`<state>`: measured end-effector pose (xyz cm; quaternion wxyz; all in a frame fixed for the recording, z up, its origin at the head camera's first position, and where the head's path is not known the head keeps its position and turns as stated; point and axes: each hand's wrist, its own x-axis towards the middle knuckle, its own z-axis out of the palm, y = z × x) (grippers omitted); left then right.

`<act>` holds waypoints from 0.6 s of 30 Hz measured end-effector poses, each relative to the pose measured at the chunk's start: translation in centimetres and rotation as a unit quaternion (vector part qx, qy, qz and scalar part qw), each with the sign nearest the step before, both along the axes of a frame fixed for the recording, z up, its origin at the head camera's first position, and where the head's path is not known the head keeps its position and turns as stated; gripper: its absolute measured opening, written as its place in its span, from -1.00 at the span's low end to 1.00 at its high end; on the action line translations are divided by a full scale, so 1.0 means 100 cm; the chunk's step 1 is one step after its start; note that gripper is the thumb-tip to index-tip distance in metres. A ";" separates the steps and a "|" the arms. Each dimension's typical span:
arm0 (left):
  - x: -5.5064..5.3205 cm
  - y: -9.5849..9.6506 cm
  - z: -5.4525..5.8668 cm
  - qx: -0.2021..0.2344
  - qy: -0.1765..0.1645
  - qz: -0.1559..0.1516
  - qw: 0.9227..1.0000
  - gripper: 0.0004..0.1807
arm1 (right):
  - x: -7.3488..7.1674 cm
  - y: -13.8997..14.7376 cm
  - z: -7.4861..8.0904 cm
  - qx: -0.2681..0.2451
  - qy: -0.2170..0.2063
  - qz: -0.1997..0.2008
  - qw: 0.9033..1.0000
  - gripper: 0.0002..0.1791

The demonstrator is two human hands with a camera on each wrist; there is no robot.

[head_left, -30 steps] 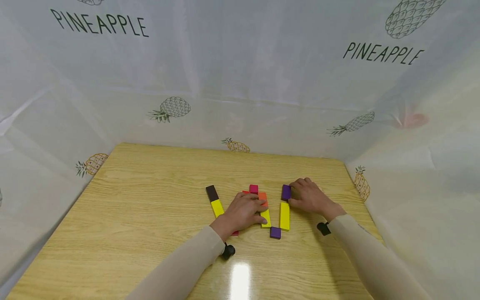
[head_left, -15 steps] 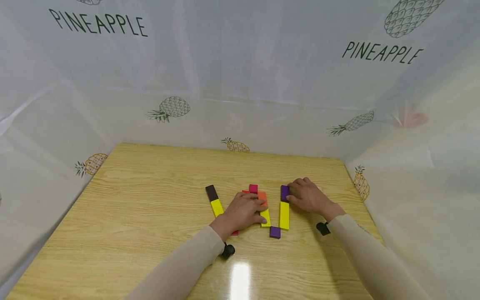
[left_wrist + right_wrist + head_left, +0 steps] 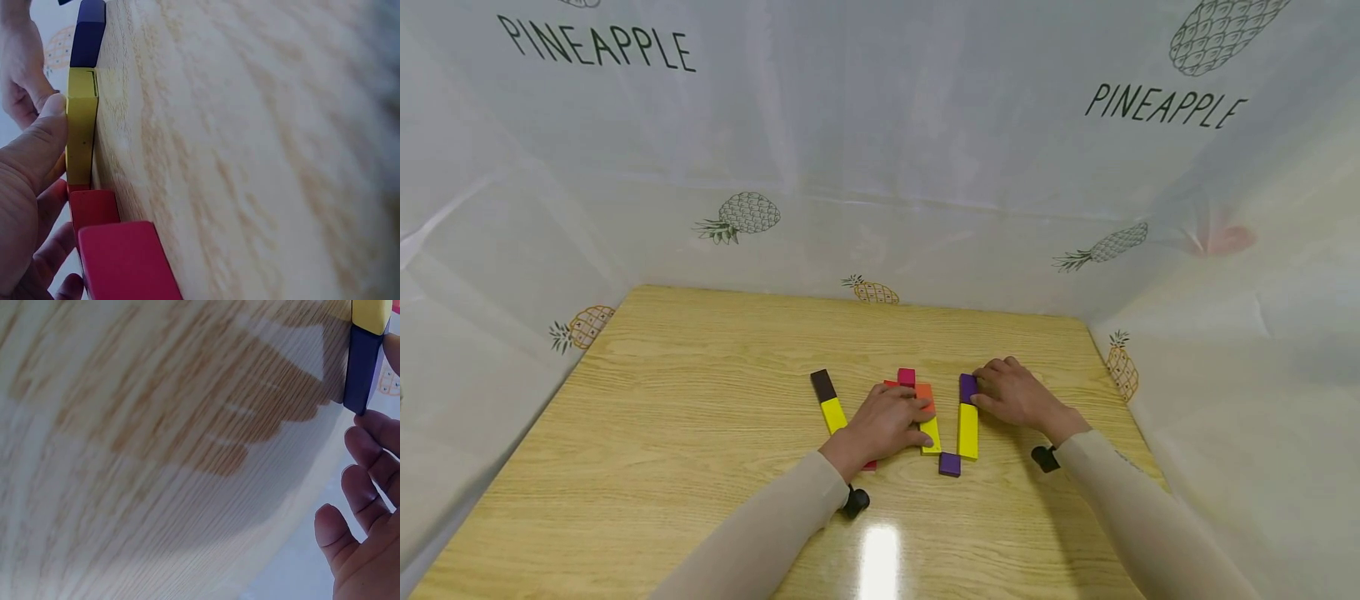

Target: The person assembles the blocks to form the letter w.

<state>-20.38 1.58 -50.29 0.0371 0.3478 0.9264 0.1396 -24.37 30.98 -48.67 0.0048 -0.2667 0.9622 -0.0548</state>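
In the head view my right hand (image 3: 1015,393) pinches a purple block (image 3: 967,389) between thumb and index finger. The block's near end meets a long yellow block (image 3: 967,432), both in one straight line. My left hand (image 3: 883,421) rests across the middle blocks, its fingers over an orange block (image 3: 926,395) and its thumb on a yellow block (image 3: 932,437). A second purple block (image 3: 950,464) bridges the near ends of the two yellow ones. In the left wrist view the left thumb presses that yellow block (image 3: 80,137); red blocks (image 3: 94,209) lie beside the fingers.
Further left, a dark brown block (image 3: 823,385) joins a yellow block (image 3: 832,414) in a slanted line, partly hidden by the left hand. A pink block (image 3: 907,377) tops the middle. The wooden table (image 3: 715,392) is surrounded by a pineapple-print sheet (image 3: 880,167).
My right hand has slid the upper purple block slightly left and nearer, bringing it into line with the yellow block below. The left hand has stayed in place.
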 end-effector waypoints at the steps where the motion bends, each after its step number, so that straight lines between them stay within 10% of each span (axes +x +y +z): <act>1: 0.000 0.000 0.000 -0.001 0.001 0.000 1.000 -0.41 | 0.000 0.000 0.000 0.001 0.000 0.000 1.000 -0.48; 18: 0.000 0.000 0.000 -0.008 0.002 -0.003 1.000 -0.42 | 0.003 -0.001 0.001 -0.011 0.003 -0.002 1.000 -0.47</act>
